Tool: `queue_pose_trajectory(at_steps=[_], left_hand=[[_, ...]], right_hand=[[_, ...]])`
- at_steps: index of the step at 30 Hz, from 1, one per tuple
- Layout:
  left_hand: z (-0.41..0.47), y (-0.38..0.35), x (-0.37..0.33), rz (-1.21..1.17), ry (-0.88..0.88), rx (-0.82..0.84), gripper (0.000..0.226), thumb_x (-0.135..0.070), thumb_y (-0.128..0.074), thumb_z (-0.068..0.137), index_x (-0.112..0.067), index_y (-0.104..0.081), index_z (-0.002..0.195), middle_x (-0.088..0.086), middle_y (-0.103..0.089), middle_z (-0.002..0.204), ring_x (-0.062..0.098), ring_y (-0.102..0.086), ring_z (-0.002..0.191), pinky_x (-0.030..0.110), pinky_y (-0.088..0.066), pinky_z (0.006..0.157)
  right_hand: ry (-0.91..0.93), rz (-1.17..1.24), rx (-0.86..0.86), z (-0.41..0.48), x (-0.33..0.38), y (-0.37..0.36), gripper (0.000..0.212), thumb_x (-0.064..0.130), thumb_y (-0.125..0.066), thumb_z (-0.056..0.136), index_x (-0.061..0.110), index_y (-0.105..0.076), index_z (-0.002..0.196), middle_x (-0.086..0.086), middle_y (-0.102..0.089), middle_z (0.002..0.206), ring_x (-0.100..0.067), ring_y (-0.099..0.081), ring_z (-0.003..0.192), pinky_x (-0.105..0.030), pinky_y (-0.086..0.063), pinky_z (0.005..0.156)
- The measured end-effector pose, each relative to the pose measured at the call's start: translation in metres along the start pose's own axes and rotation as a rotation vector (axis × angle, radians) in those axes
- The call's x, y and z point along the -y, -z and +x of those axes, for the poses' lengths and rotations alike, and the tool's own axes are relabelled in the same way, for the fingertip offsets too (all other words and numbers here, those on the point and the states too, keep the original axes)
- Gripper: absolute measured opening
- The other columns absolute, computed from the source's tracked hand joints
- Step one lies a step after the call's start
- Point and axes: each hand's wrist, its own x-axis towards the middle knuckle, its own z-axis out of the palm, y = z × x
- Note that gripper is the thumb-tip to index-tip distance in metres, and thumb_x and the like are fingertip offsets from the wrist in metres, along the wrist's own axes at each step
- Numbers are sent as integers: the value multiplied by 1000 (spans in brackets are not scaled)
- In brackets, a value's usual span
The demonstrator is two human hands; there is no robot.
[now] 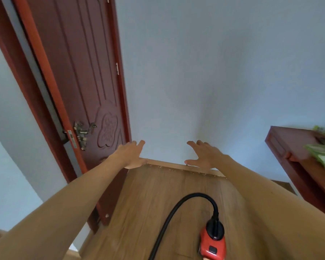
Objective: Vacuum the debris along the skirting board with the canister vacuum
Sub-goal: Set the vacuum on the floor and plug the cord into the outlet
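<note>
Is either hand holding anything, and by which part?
Nothing: the left hand and right hand are spread open, empty; the red vacuum and its hose sit ungripped on the floor.

Pale wall [214, 72]; red-brown door [79, 72]

Home room: carved door [79, 76], sideboard [298, 158]
</note>
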Motion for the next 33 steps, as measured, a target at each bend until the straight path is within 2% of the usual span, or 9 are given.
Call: queue_pose_trajectory(at_steps=[10,15,20,26,33], left_hand=[[115,-27,-37,-49,-110,47,81,-60,-47,93,-21,-13,156,13,-42,148,33,-46,130,50,-36,107],[187,-40,-28,-45,-148,54,81,-63,-45,93,-19,-16,154,14,-45,144,33,-50,125,48,-41,103],[257,-44,-15,-39,-181,86,77,-59,-46,95,-18,-16,154,14,-44,145,33,-49,127,49,-39,105],[323,-49,-12,28,-231,111,74,-59,-46,94,-18,-21,151,13,-48,138,33,-51,123,48,-41,101],[391,-43,-19,37,-272,80,74,-58,-46,95,-20,-20,152,13,-48,141,33,-50,125,49,-40,104]], right_hand=[[-99,-3,73,56,-73,-22,87,69,-53,87,26,-18,154,-11,-42,143,-31,-44,128,-49,-46,99],[-127,-3,108,107,-99,-31,91,72,-51,85,26,-16,155,-11,-41,144,-31,-44,129,-49,-45,101],[-149,2,128,166,-119,-36,92,71,-52,84,25,-17,155,-11,-43,144,-31,-46,128,-48,-46,101],[-179,-2,116,213,-146,-37,86,65,-56,87,24,-19,154,-10,-45,138,-31,-47,126,-45,-46,96],[-232,-22,111,261,-189,-28,83,63,-55,89,24,-20,154,-11,-44,140,-32,-47,126,-45,-46,96]])
